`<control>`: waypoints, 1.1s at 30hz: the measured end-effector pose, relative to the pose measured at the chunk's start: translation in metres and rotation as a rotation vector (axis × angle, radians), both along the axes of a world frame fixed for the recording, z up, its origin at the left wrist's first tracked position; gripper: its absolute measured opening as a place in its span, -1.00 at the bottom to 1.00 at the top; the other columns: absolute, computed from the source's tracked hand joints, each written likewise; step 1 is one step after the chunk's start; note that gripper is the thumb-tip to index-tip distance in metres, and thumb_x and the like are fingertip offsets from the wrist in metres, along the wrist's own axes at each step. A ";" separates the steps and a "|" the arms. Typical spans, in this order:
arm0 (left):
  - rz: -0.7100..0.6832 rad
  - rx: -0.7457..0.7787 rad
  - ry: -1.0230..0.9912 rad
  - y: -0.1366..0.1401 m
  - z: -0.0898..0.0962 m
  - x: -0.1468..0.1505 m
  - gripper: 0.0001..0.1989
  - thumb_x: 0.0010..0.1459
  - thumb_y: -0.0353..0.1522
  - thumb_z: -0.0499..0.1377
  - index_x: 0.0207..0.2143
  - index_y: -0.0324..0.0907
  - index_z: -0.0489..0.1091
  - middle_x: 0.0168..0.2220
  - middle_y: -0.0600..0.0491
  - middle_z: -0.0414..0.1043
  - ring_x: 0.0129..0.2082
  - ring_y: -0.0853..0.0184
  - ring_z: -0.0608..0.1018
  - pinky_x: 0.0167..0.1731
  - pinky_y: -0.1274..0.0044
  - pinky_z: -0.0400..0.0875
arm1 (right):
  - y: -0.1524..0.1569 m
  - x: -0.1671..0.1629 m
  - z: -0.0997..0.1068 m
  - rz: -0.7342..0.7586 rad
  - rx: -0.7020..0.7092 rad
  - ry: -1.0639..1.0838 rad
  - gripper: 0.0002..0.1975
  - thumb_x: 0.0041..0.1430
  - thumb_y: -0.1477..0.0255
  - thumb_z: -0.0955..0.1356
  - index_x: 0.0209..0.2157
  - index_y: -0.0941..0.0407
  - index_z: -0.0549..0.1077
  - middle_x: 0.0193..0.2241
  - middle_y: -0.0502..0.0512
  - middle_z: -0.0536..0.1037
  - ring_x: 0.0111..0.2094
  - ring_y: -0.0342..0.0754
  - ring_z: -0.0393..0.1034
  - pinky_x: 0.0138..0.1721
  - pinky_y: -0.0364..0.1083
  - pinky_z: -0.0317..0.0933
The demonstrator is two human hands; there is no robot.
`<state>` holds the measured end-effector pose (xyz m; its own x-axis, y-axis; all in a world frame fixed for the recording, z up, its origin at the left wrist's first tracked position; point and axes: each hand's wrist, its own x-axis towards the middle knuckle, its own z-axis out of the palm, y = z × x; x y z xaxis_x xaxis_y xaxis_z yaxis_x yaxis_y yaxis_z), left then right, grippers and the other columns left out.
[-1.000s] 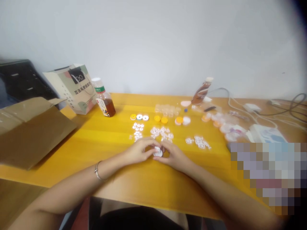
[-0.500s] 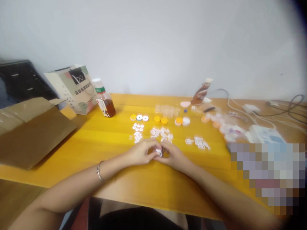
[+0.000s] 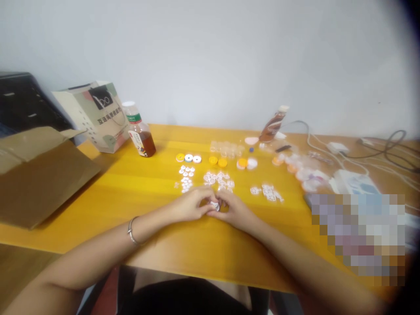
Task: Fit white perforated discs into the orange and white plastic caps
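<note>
Over the near middle of the table, my left hand [image 3: 197, 204] and my right hand [image 3: 233, 211] meet with curled fingers. Both are closed on one small white plastic piece [image 3: 215, 205]; fingers cover part of it and its exact kind is unclear. Just beyond the hands lies a cluster of flat white cut-out pieces [image 3: 218, 177]. Left of them are rows of small white round pieces [image 3: 186, 170]. More flat white pieces [image 3: 269, 192] lie to the right. Behind stand yellow and white round caps [image 3: 197, 159], yellow discs [image 3: 218, 161], and an orange and white pair [image 3: 243, 163].
A cardboard box [image 3: 49, 175], a paper bag [image 3: 98, 116] and a tea bottle [image 3: 141, 135] stand at left. Clear small cups [image 3: 226, 148] and a dark drink bottle [image 3: 274, 124] are at the back. White cables and an adapter [image 3: 337, 148] lie at right, near bagged parts [image 3: 308, 170].
The whole view has shifted slightly, with things appearing a little further left and up. Both hands stay together around the white piece, their fingers changed only slightly.
</note>
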<state>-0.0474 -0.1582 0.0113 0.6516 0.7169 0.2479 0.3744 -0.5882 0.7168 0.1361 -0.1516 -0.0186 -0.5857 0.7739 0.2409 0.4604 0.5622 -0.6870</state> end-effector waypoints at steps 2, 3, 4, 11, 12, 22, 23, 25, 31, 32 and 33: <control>0.025 0.012 0.006 -0.001 0.000 0.000 -0.95 0.07 -0.48 0.09 -0.38 -0.23 0.34 -0.35 0.03 0.40 -0.31 0.37 0.43 -0.26 0.54 0.29 | -0.001 0.000 0.002 0.006 0.000 -0.011 -0.75 -0.05 0.29 0.40 -0.45 0.13 0.29 -0.50 -0.03 0.27 -0.46 -0.16 0.16 -0.43 -0.17 0.08; 0.037 0.013 0.002 -0.001 -0.001 0.000 -0.94 0.07 -0.48 0.09 -0.37 -0.23 0.34 -0.34 0.03 0.40 -0.31 0.37 0.43 -0.26 0.54 0.29 | -0.001 0.000 0.003 0.005 0.000 -0.016 -0.75 -0.07 0.30 0.41 -0.46 0.13 0.29 -0.50 -0.03 0.27 -0.46 -0.16 0.17 -0.43 -0.17 0.09; 0.048 0.008 -0.007 -0.001 -0.001 0.000 -0.93 0.07 -0.47 0.09 -0.36 -0.23 0.35 -0.34 0.03 0.40 -0.31 0.38 0.43 -0.26 0.54 0.29 | -0.001 0.000 0.004 0.003 -0.001 -0.021 -0.75 -0.08 0.31 0.41 -0.47 0.14 0.29 -0.50 -0.03 0.27 -0.45 -0.15 0.17 -0.42 -0.17 0.09; 0.071 -0.053 -0.087 -0.002 -0.003 0.000 -0.89 0.10 -0.40 0.09 -0.31 -0.23 0.36 -0.34 0.02 0.43 -0.32 0.40 0.46 -0.27 0.55 0.32 | -0.004 0.001 0.009 0.003 -0.058 0.013 -0.82 -0.01 0.32 0.38 -0.44 0.13 0.35 -0.52 -0.02 0.31 -0.47 -0.15 0.18 -0.44 -0.16 0.11; 0.077 -0.046 -0.098 -0.003 -0.003 0.001 -0.89 0.09 -0.41 0.09 -0.31 -0.23 0.36 -0.35 0.02 0.43 -0.33 0.40 0.46 -0.27 0.55 0.33 | -0.005 0.001 0.009 -0.009 -0.093 0.029 -0.81 -0.02 0.31 0.37 -0.45 0.14 0.35 -0.54 -0.04 0.30 -0.50 -0.16 0.16 -0.47 -0.16 0.10; 0.131 -0.056 -0.203 -0.001 0.004 0.003 -0.84 0.09 -0.36 0.11 -0.28 -0.24 0.37 -0.35 0.02 0.43 -0.33 0.41 0.46 -0.25 0.53 0.35 | -0.007 -0.006 0.010 -0.041 -0.739 0.463 -0.66 -0.13 0.27 0.42 -0.35 0.12 0.29 -0.57 -0.11 0.39 -0.57 -0.21 0.32 -0.50 -0.18 0.21; 0.125 -0.063 -0.213 0.004 0.006 0.003 -0.82 0.10 -0.34 0.11 -0.25 -0.24 0.37 -0.33 0.01 0.43 -0.32 0.40 0.47 -0.25 0.53 0.35 | -0.006 -0.005 0.010 -0.044 -0.768 0.450 -0.65 -0.12 0.26 0.42 -0.32 0.12 0.28 -0.60 -0.12 0.40 -0.61 -0.21 0.31 -0.55 -0.19 0.20; 0.145 -0.045 -0.214 0.025 0.011 0.003 -0.78 0.10 -0.30 0.11 -0.22 -0.22 0.36 -0.27 -0.01 0.44 -0.28 0.38 0.47 -0.22 0.52 0.35 | -0.005 -0.003 0.011 -0.055 -0.808 0.452 -0.61 -0.12 0.27 0.42 -0.27 0.12 0.27 -0.64 -0.12 0.41 -0.66 -0.21 0.31 -0.60 -0.20 0.18; 0.512 0.075 -0.074 0.137 0.013 0.013 -0.70 0.03 -0.42 0.12 -0.13 -0.25 0.32 -0.08 -0.11 0.36 -0.06 0.22 0.39 -0.03 0.38 0.23 | -0.003 -0.002 0.007 -0.054 -0.871 0.534 -0.56 -0.21 0.39 0.47 -0.25 0.12 0.27 -0.57 -0.11 0.45 -0.63 -0.25 0.31 -0.55 -0.20 0.21; 0.520 0.074 -0.071 0.154 0.010 0.017 -0.65 0.00 -0.45 0.14 -0.09 -0.27 0.30 -0.04 -0.13 0.32 -0.02 0.19 0.36 0.00 0.36 0.20 | -0.003 -0.003 0.006 -0.051 -0.876 0.540 -0.54 -0.22 0.40 0.47 -0.24 0.12 0.28 -0.56 -0.11 0.45 -0.62 -0.25 0.31 -0.54 -0.19 0.22; 0.527 0.071 -0.070 0.169 0.007 0.021 -0.61 -0.03 -0.47 0.15 -0.08 -0.29 0.28 -0.01 -0.16 0.30 0.00 0.17 0.34 0.02 0.36 0.17 | -0.004 -0.003 0.005 -0.049 -0.879 0.548 -0.53 -0.22 0.40 0.48 -0.23 0.12 0.28 -0.56 -0.10 0.45 -0.61 -0.24 0.32 -0.53 -0.19 0.23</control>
